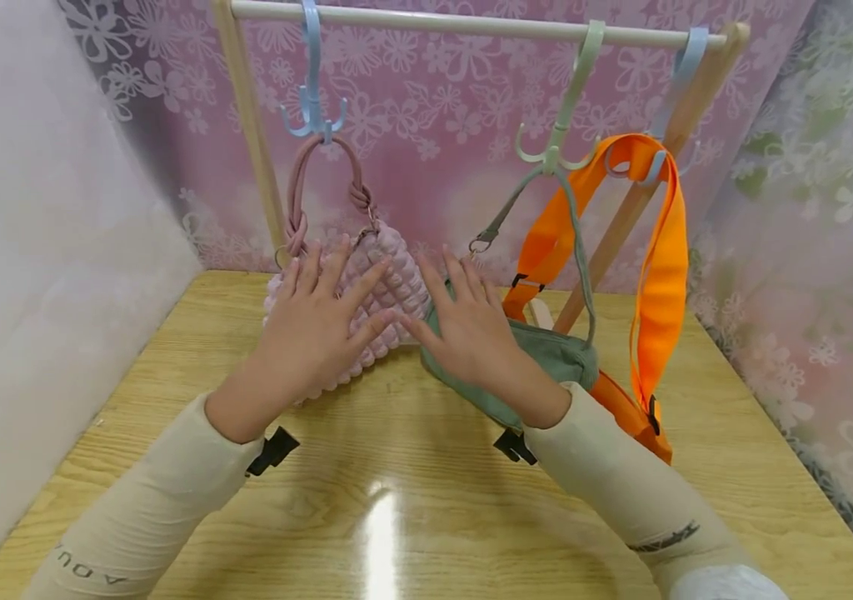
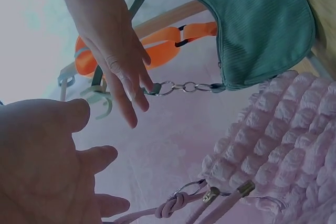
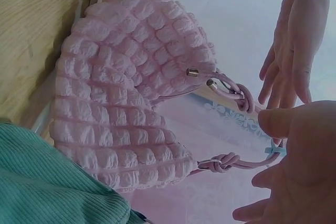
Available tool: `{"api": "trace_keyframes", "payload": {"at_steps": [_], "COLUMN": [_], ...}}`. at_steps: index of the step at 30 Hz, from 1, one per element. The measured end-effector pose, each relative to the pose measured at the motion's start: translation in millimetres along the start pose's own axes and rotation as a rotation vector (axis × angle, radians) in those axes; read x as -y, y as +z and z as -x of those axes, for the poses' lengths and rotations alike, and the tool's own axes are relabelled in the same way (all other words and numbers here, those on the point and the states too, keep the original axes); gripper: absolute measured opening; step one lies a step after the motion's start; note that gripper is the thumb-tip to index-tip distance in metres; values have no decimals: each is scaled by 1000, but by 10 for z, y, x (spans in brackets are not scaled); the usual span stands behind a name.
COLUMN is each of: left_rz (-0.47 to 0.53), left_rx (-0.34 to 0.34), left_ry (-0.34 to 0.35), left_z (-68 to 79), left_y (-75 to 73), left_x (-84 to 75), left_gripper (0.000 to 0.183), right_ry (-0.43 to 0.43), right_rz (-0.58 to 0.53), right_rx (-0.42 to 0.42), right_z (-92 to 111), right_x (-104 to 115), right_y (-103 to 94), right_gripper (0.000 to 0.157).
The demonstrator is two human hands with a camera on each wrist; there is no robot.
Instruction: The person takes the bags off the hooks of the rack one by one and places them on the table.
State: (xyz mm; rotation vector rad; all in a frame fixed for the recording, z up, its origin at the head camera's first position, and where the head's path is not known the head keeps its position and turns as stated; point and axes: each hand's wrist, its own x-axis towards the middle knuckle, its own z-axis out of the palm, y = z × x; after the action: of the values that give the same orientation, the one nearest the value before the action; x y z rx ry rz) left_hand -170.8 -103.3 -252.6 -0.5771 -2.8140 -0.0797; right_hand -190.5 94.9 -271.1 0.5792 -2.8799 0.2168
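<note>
Both hands hover side by side with fingers spread, holding nothing. My left hand (image 1: 309, 325) is in front of a pink puffy quilted handbag (image 3: 115, 114), which hangs by its knotted handle (image 1: 299, 179) from a light blue hook (image 1: 311, 100). Close to the green corduroy shoulder bag (image 2: 262, 24) is my right hand (image 1: 474, 329), covering part of it in the head view. That bag's strap (image 1: 580, 242) loops over a pale green hook (image 1: 557, 142). An orange bag (image 1: 625, 408) hangs at the right by a wide orange strap (image 1: 662, 292).
A wooden rack with a white rail (image 1: 464, 22) holds the hooks, including another blue hook (image 1: 685, 75) at the right. Beneath lies a wood-grain table (image 1: 336, 517). Flower-patterned cloth (image 1: 441, 108) stands behind, with a pale wall (image 1: 59, 167) on the left.
</note>
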Motion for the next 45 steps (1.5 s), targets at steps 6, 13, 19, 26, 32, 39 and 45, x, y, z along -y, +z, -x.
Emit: {"api": "trace_keyframes", "payload": {"at_steps": [6,13,19,26,32,39,45], "left_rz": [6,35,53,68,70,68,66], "left_rx": [8,2,3,0,1,5,10], "left_ry": [12,9,-11,-40,-49,-53,-60], "left_z": [-28,-67,-84,-70,-58,-66,-64], "left_y": [-75,-129,-193,-272,-287,-317,-331], "left_x": [34,59,96,137,175,230,244], "left_gripper": [61,60,59,57,58,58,58], "right_ry": [-4,11,11,-3,-21,-22,-11], "right_rz": [-25,-42,-89,-115,-148,-200,-217], "right_rx": [-3,0,-36,-44,-57,-61,-59], "right_z": [-66,-118,-148,-183,-199,-234,-256], "right_x": [29,50,46,45,57,79,85], "right_y": [-33,-67,-106,-142,-139,-127,-113], "right_gripper": [77,77,77,78,80,80,80]}}
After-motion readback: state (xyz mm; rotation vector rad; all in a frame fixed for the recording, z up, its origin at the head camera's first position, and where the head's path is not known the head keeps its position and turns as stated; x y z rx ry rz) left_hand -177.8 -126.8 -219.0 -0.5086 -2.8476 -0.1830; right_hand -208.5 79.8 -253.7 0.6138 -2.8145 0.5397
